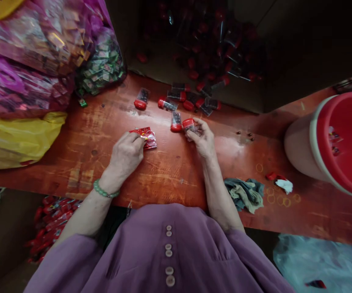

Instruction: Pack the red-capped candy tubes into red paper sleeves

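My left hand [129, 149] has its fingers closed on a small red printed packet [151, 140], which shows pink and yellow parts. Between thumb and fingers of my right hand [204, 138] is a small clear container with a red cap [188, 122]; my fingers hide part of it. Just left of it, a similar red-capped container [176, 122] with dark round contents lies on the table. Several more, including one red-capped container [141, 99] set apart to the left, lie farther back.
A dark open carton [255, 95] at the back holds many red-capped containers. Filled plastic bags [50, 36] pile up at the left. At the right are a bucket with a red lid [351, 142], a crumpled cloth [247, 193] and rubber bands [281, 200]. Red packets [56, 215] fill a box below left.
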`<state>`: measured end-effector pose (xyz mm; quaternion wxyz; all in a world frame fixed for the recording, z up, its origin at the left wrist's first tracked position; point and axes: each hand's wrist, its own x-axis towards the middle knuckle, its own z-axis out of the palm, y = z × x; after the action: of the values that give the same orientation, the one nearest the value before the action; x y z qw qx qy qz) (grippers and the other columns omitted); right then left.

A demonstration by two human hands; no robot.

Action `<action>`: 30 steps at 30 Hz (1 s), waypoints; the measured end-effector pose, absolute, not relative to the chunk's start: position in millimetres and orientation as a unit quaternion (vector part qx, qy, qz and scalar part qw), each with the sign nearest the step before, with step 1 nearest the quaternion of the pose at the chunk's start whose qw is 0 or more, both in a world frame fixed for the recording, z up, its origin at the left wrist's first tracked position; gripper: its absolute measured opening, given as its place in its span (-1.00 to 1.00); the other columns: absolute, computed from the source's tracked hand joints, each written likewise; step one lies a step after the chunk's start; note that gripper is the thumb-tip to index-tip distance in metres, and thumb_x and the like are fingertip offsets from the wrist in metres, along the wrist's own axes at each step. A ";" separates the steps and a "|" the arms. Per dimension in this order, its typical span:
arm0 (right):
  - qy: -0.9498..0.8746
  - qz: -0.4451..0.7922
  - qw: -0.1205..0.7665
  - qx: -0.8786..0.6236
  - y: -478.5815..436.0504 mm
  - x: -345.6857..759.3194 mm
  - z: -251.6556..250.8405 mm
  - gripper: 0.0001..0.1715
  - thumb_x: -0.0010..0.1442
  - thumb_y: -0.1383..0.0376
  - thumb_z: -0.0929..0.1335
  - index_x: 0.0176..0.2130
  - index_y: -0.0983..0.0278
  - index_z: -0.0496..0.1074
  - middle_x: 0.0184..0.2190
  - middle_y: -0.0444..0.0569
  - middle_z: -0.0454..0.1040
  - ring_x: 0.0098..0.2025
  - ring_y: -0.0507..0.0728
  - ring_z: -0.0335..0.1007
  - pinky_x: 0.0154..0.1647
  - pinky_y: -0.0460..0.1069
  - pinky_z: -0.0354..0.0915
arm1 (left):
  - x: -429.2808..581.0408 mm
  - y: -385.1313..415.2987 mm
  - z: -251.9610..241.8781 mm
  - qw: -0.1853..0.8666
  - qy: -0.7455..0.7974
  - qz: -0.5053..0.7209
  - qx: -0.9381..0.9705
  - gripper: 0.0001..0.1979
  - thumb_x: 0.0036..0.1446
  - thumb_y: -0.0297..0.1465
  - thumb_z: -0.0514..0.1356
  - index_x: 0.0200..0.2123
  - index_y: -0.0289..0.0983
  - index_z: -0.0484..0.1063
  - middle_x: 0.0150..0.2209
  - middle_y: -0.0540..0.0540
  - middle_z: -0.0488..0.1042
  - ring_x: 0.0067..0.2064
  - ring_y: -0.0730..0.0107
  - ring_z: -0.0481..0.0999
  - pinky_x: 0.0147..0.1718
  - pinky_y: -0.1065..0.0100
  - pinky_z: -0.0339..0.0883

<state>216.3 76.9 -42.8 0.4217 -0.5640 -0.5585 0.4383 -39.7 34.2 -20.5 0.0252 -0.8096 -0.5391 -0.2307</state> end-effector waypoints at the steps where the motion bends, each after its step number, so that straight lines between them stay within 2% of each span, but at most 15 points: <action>1: -0.508 0.503 0.451 -0.535 71.2 216.1 -40.0 -0.44 0.10 0.19 0.38 0.09 0.15 0.24 -0.13 -0.06 0.36 -0.25 0.05 0.39 -0.25 0.00 0.39 | -40.1 34.6 -19.7 0.026 -0.540 -0.255 -0.802 -0.76 0.24 -0.47 0.10 -0.43 -0.27 0.51 -0.40 -0.13 0.53 -0.35 0.26 0.44 -0.33 0.26 0.35; 4: -0.382 0.625 0.492 -0.472 52.8 212.6 -27.6 -0.37 -0.07 0.23 0.49 0.00 0.15 0.31 -0.15 -0.11 0.42 -0.33 -0.02 0.39 -0.38 -0.10 0.31 | -38.7 33.0 -14.3 0.011 -0.527 -0.340 -0.779 -0.84 0.19 -0.45 0.19 -0.43 -0.24 0.53 -0.41 -0.07 0.56 -0.37 0.32 0.48 -0.35 0.30 0.37; 7: -0.331 0.679 0.485 -0.441 36.1 208.5 -16.1 -0.42 -0.10 0.28 0.50 -0.05 0.17 0.38 -0.23 -0.15 0.45 -0.40 -0.05 0.35 -0.46 -0.13 0.24 | -32.9 25.3 -7.3 -0.031 -0.501 -0.400 -0.766 -0.91 0.16 -0.43 0.25 -0.36 -0.21 0.57 -0.35 -0.04 0.61 -0.35 0.36 0.53 -0.31 0.32 0.43; 12: -0.301 0.744 0.444 -0.399 13.5 204.2 -8.6 -0.51 -0.03 0.27 0.46 -0.06 0.21 0.43 -0.29 -0.15 0.44 -0.51 -0.08 0.19 -0.55 -0.13 0.15 | -21.3 4.1 -2.4 -0.112 -0.481 -0.439 -0.750 -0.91 0.16 -0.43 0.27 -0.29 -0.22 0.60 -0.33 -0.04 0.64 -0.32 0.40 0.59 -0.27 0.35 0.47; 17: -0.276 0.802 0.385 -0.363 -3.3 202.2 -2.6 -0.64 0.06 0.25 0.44 -0.11 0.27 0.46 -0.47 -0.21 0.38 -0.62 -0.13 0.00 -0.62 -0.17 -0.03 | -16.8 -9.8 -5.9 -0.154 -0.477 -0.449 -0.740 -0.91 0.18 -0.39 0.27 -0.30 -0.23 0.60 -0.33 -0.06 0.65 -0.30 0.42 0.60 -0.26 0.37 0.47; 24: -0.257 0.860 0.322 -0.303 -9.4 203.7 2.9 -0.55 0.11 0.28 0.40 0.02 0.26 0.38 -0.51 -0.27 0.30 -0.68 -0.15 -0.12 -0.69 -0.16 -0.17 | -20.8 -14.8 -13.8 -0.148 -0.448 -0.449 -0.759 -0.92 0.19 -0.41 0.25 -0.29 -0.21 0.59 -0.34 -0.04 0.64 -0.30 0.42 0.58 -0.27 0.34 0.47; 30: -0.250 0.857 0.323 -0.314 -2.1 204.1 -1.1 -0.59 0.11 0.30 0.39 -0.02 0.26 0.35 -0.57 -0.33 0.27 -0.72 -0.15 -0.15 -0.73 -0.18 -0.18 | -22.6 -15.9 -18.9 -0.138 -0.399 -0.459 -0.782 -0.86 0.17 -0.51 0.25 -0.22 -0.21 0.56 -0.31 -0.03 0.64 -0.27 0.42 0.58 -0.24 0.34 0.47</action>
<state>204.1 -2.1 -1.1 0.3231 -0.3143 -0.2505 0.8568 -22.6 -15.9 -18.9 -0.1379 -0.7818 -0.3993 -0.4586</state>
